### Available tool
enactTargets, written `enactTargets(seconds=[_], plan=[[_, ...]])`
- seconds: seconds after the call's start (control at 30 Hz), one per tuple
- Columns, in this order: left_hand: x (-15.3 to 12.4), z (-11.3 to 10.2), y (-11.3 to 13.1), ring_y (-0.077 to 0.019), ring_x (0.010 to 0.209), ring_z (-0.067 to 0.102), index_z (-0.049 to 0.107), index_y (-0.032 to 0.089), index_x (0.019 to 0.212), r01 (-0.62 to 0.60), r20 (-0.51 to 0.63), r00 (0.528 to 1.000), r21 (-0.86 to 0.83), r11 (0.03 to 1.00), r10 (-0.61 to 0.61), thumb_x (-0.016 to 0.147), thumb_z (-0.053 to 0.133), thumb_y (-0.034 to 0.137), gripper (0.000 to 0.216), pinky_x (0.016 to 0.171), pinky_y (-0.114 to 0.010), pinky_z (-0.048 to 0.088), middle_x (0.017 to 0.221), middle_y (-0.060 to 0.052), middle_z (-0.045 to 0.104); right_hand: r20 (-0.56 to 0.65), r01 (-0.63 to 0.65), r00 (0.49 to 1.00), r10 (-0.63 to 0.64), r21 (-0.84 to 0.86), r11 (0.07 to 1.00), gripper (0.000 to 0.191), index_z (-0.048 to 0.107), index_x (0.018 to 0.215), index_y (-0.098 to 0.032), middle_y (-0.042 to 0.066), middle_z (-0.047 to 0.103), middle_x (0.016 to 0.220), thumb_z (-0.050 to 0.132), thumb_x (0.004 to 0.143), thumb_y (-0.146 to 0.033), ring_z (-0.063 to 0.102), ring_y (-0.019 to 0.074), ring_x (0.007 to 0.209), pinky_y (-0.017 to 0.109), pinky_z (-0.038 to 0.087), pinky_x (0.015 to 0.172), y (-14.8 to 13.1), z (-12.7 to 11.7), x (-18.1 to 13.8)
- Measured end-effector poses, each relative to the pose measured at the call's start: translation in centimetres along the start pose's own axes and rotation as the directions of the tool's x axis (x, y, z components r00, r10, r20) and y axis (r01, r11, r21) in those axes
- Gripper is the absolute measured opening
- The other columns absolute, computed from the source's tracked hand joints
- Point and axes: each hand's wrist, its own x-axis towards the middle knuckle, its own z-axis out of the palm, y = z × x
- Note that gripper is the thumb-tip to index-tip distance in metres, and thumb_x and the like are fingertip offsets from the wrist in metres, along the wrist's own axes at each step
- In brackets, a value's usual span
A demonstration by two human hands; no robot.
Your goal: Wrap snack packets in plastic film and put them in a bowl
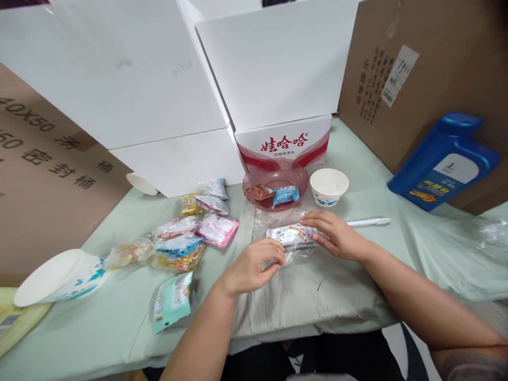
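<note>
A white packet (291,234) with pictures of brown sticks lies on the cloth in front of me, with loose clear plastic film (296,255) around it. At its left end, my left hand (254,264) is closed, thumb and fingers pinching the film. My right hand (337,233) rests over the packet's right end, fingers stretched out and apart, touching packet and film. Just beyond, a reddish see-through bowl (273,172) holds a brown and a blue wrapped snack (286,194). Beside it stands a white paper bowl (329,185).
Several wrapped snacks (178,233) lie heaped to the left, with a mint-green pouch (173,301) nearer me. A paper bucket (65,278) lies tipped at far left. A white stick-like item (369,222) and a blue bottle (444,161) are right. Boxes (281,143) wall the back.
</note>
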Motion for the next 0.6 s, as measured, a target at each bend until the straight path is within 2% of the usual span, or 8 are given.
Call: enactTargets(seconds=[0.13,0.2,0.27,0.33,0.4,0.43,0.5,0.6], plan=[[-0.1,-0.1,0.7,-0.0173,0.089,0.066,0.071,0.024,0.091,0.094,0.362,0.931,-0.088,0.992,-0.056,0.086,0.057,0.017,0.016,0.086,-0.032,0.05,0.09,-0.002,0.073,0.275,0.099,0.956,-0.105,0.036,0.994,0.039,0.055,0.132,-0.021,0.01,0.062,0.128,0.037,0.1,-0.033,0.053,0.0231,0.12,0.043,0.042,0.1,-0.8,0.5,0.1],[-0.3,0.0,0.6,-0.0173,0.084,0.067,0.072,0.024,0.096,0.165,0.455,0.884,-0.092,0.982,-0.106,0.085,0.061,0.022,0.016,0.08,-0.03,0.051,0.09,-0.002,0.074,0.295,0.02,0.956,0.007,-0.088,0.996,0.038,0.059,0.127,-0.021,0.01,0.064,0.124,0.037,0.1,-0.036,0.058,0.0233,0.11,0.041,0.046,0.095,-0.5,1.0,-0.1],[-0.7,0.0,0.3,-0.0162,0.078,0.067,0.072,0.024,0.099,0.254,0.518,0.839,-0.107,0.961,-0.164,0.082,0.064,0.022,0.019,0.074,-0.027,0.052,0.088,-0.002,0.075,0.221,-0.173,0.944,0.246,-0.306,0.936,0.038,0.063,0.12,-0.018,0.014,0.066,0.117,0.039,0.099,-0.039,0.06,0.0254,0.103,0.041,0.048,0.089,0.3,1.1,-0.5],[-1.1,-0.1,0.1,-0.0151,0.074,0.068,0.072,0.022,0.103,0.353,0.577,0.789,-0.146,0.924,-0.21,0.079,0.067,0.02,0.025,0.068,-0.024,0.052,0.086,-0.003,0.076,0.079,-0.37,0.882,0.465,-0.495,0.786,0.039,0.067,0.113,-0.015,0.017,0.067,0.108,0.042,0.097,-0.041,0.061,0.0286,0.098,0.043,0.049,0.085,1.3,0.9,-0.8],[-1.3,-0.4,0.1,-0.015,0.073,0.069,0.07,0.021,0.107,0.427,0.621,0.751,-0.197,0.883,-0.224,0.078,0.068,0.021,0.03,0.065,-0.023,0.052,0.087,-0.004,0.076,-0.057,-0.473,0.841,0.537,-0.56,0.68,0.04,0.068,0.111,-0.013,0.019,0.067,0.106,0.044,0.096,-0.041,0.06,0.0313,0.098,0.045,0.048,0.085,2.0,0.4,-0.9],[-1.3,-0.6,0.2,-0.0152,0.074,0.07,0.07,0.021,0.109,0.438,0.626,0.75,-0.224,0.871,-0.216,0.078,0.069,0.023,0.031,0.065,-0.023,0.053,0.089,-0.004,0.076,-0.09,-0.477,0.852,0.516,-0.541,0.693,0.04,0.068,0.112,-0.013,0.019,0.067,0.108,0.044,0.096,-0.04,0.059,0.0317,0.1,0.046,0.047,0.087,2.0,0.1,-0.9],[-1.1,-1.0,0.4,-0.0161,0.077,0.069,0.07,0.021,0.109,0.394,0.583,0.794,-0.283,0.874,-0.17,0.08,0.068,0.027,0.03,0.07,-0.025,0.054,0.092,-0.006,0.076,-0.055,-0.375,0.92,0.389,-0.418,0.827,0.039,0.065,0.118,-0.015,0.017,0.066,0.115,0.043,0.097,-0.039,0.057,0.0304,0.107,0.046,0.044,0.094,1.5,-0.2,-0.6],[-0.7,-1.3,0.7,-0.0179,0.087,0.067,0.072,0.02,0.102,0.269,0.448,0.889,-0.335,0.903,-0.098,0.084,0.065,0.029,0.022,0.083,-0.03,0.052,0.092,-0.006,0.075,0.165,-0.077,0.982,0.097,-0.121,0.99,0.04,0.061,0.126,-0.02,0.011,0.063,0.126,0.044,0.097,-0.042,0.051,0.0267,0.12,0.046,0.037,0.103,0.0,-0.4,-0.2]])
